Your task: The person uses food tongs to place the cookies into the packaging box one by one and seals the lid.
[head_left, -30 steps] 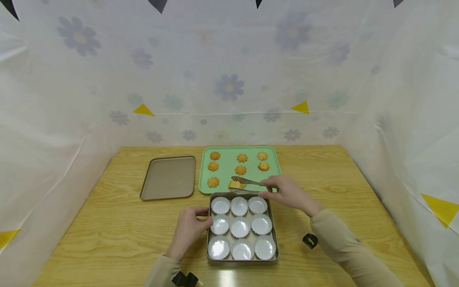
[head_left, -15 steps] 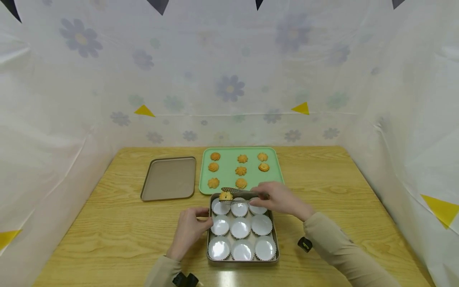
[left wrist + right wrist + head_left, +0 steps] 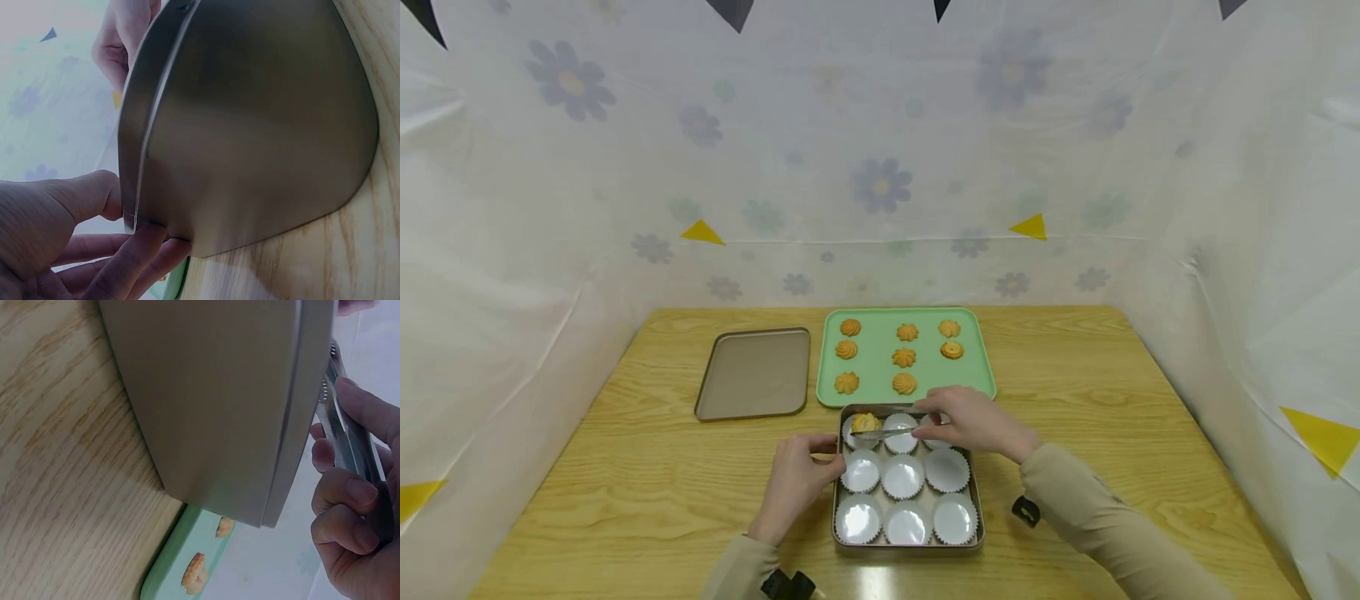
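Note:
A deep, square brown-grey metal baking tin [image 3: 910, 547] holds rows of white fluted cake cups [image 3: 902, 476]. My left hand [image 3: 799, 475] pinches the tin's left wall, thumb at the rim and fingers against the outside, as the left wrist view shows. With my right hand [image 3: 973, 421] I grip metal tongs [image 3: 356, 440] that reach across the tin's back row. A golden piped cookie [image 3: 865, 422] is at the tongs' tips, over the back-left cup. In the right wrist view the tin's wall hides the tips' lower part and the cookie.
Behind the tin lies a green tray [image 3: 876, 333] bearing several cookies [image 3: 904, 357] spaced apart. A flat brown square lid or tray [image 3: 754, 375] lies to the left on the wooden table [image 3: 647, 475]. Flowered white sheeting [image 3: 880, 242] encloses the back and sides.
The tongs have carried one cookie from the green tray's front, leftward and toward me, then down to the tin's back-left cup. My left hand has stayed on the tin.

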Demonstrator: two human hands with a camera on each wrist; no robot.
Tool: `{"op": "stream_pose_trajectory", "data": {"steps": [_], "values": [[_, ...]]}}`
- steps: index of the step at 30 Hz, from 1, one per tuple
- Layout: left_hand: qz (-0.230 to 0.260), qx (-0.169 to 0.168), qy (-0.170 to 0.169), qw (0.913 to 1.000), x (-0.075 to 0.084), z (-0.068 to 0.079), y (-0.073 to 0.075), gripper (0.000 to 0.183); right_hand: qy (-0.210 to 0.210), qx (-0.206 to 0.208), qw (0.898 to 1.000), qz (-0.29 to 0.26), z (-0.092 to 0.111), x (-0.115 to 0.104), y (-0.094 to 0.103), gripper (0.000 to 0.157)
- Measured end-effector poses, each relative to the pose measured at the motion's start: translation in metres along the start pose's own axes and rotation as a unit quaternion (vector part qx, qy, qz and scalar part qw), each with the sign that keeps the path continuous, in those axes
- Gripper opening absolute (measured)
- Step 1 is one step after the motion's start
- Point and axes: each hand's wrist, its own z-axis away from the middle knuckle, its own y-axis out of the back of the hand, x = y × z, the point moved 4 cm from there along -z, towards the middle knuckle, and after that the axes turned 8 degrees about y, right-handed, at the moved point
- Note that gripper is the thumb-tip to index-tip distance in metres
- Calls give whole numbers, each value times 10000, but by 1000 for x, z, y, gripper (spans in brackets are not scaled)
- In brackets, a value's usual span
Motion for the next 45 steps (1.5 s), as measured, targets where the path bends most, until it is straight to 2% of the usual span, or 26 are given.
{"op": "stream_pose_trajectory", "data": {"steps": [14,31,40,45], "values": [[-12,-45,26,10000,0,0,-1,34,-244,-295,9992,73,-7,2,-7,23],[16,-75,45,10000,0,1,-1,35,-473,-428,9980,10,-10,-3,-7,22],[10,-46,45,10000,0,1,-1,35,-490,-386,9980,-131,-8,-3,-6,27],[-6,-15,14,10000,0,2,0,34,-318,-228,9988,-290,-6,-1,-7,29]]}}
